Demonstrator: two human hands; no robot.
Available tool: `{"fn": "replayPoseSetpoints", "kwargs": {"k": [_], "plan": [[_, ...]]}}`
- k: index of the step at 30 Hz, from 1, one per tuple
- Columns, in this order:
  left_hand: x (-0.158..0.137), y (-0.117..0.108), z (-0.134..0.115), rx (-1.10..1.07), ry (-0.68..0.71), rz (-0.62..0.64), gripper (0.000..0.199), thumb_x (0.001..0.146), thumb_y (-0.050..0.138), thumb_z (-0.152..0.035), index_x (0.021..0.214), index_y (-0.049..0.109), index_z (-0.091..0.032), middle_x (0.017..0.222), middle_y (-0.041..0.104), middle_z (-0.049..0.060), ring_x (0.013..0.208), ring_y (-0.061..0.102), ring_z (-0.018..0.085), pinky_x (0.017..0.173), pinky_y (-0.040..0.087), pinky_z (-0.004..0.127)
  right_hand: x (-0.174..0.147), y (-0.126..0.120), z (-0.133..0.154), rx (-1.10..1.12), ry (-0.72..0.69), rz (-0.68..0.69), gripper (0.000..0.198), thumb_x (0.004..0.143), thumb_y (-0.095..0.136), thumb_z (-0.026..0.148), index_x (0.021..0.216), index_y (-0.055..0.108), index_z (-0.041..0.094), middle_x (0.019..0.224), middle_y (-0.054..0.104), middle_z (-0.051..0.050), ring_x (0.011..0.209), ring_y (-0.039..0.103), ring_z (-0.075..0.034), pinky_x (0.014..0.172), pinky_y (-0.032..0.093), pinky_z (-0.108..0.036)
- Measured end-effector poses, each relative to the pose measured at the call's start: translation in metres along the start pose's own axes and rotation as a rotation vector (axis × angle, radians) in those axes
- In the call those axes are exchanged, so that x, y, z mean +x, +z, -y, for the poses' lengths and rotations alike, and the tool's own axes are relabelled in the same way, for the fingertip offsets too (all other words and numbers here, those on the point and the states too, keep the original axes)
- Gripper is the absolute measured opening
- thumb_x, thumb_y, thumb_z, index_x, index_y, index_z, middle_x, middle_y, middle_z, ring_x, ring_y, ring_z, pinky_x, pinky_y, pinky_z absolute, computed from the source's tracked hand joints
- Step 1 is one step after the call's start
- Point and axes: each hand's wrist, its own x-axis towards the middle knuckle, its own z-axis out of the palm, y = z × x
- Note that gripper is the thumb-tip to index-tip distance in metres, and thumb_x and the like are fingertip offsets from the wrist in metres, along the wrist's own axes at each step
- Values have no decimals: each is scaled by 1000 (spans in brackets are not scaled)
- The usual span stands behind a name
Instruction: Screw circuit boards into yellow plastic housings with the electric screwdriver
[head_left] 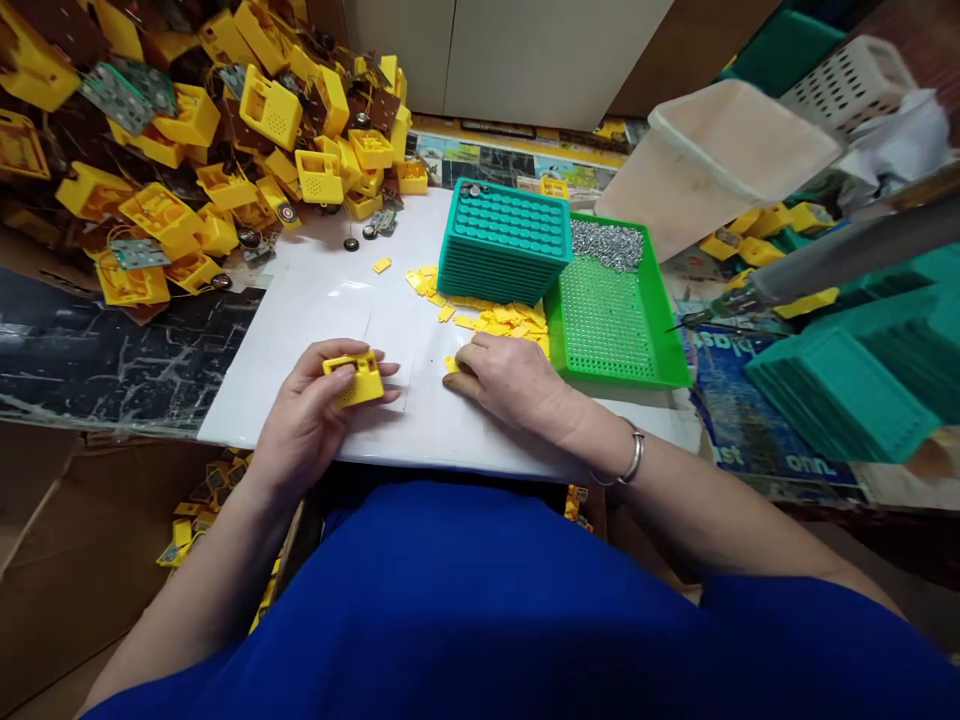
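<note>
My left hand (309, 405) is closed around a small yellow plastic housing (361, 384), which has a speaker-hole pattern and cut-outs. Over the white board (300, 330), my right hand (510, 385) pinches a small flat yellow piece (450, 364) between thumb and fingers; the fingers partly cover it. Behind that hand lies a loose heap of flat yellow pieces (510, 318). A stack of teal trays (504, 245) rises just beyond the heap, with a few round metal cells (472, 188) on top.
Many yellow housings (270, 108) with wires and circuit boards pile up at the left. A green tray (671, 340) holds small metal screws (609, 245). At the right are a screwdriver (720, 300), more teal trays (840, 385) and a pale plastic bin (705, 160).
</note>
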Motion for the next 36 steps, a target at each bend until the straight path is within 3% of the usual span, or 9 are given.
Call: {"fn": "replayPoseSetpoints", "kwargs": {"k": [4,10,12,16,20,22,27,30,36], "plan": [[-1,15,7,-1,-70,76,16,79,69,-22,95,65,-18,89,75,7,88,74,25,69,63,35,-4,-3,-2,29,-6,-16,21,90,52,17,84,72,11,86,72,-16,69,62,-21,57,31,-32],[-1,39,19,-30,-103,140,17,78,68,-24,92,62,-18,81,74,6,73,73,23,55,58,28,-35,3,-12,718,-40,-405,13,89,54,19,91,67,18,78,72,-3,66,63,-13,61,47,-27],[0,48,24,-43,-133,185,17,79,68,-25,93,62,-18,80,74,5,72,73,22,55,58,28,-45,5,-11,791,-119,-508,12,91,55,19,94,67,19,85,73,-3,73,66,-13,66,52,-26],[1,64,29,-49,-158,244,16,79,67,-25,92,62,-18,76,71,3,69,72,21,54,58,27,-53,9,-14,626,-309,-602,13,96,54,19,97,67,16,80,71,-5,74,66,-13,69,54,-25],[6,70,29,-24,-291,332,17,77,66,-24,92,60,-16,66,67,2,66,70,20,47,53,23,-54,11,-30,89,-574,-844,20,98,49,19,92,68,16,72,70,-5,62,60,-13,55,49,-27],[9,72,29,-31,-356,377,19,77,66,-23,93,59,-15,67,67,3,66,69,20,45,50,22,-54,11,-36,-17,-635,-907,19,98,49,19,92,68,16,74,71,-5,61,60,-14,54,48,-28],[9,74,39,-23,-247,348,24,83,65,-26,104,57,-19,90,69,2,81,68,17,69,57,28,-61,10,-32,533,-251,-662,16,97,52,19,101,67,17,87,73,-6,78,69,-14,69,56,-26],[5,74,45,70,-176,421,31,85,65,-27,114,55,-21,107,67,2,98,64,17,89,51,30,-65,9,-24,847,-77,-515,15,92,57,18,105,65,18,93,74,-4,78,69,-12,71,56,-25],[3,69,45,288,-44,533,30,94,57,-34,121,58,-21,124,64,5,122,54,22,105,39,34,-61,6,-15,906,26,-397,15,86,62,22,100,60,18,73,66,2,60,61,-9,58,49,-22]]}}
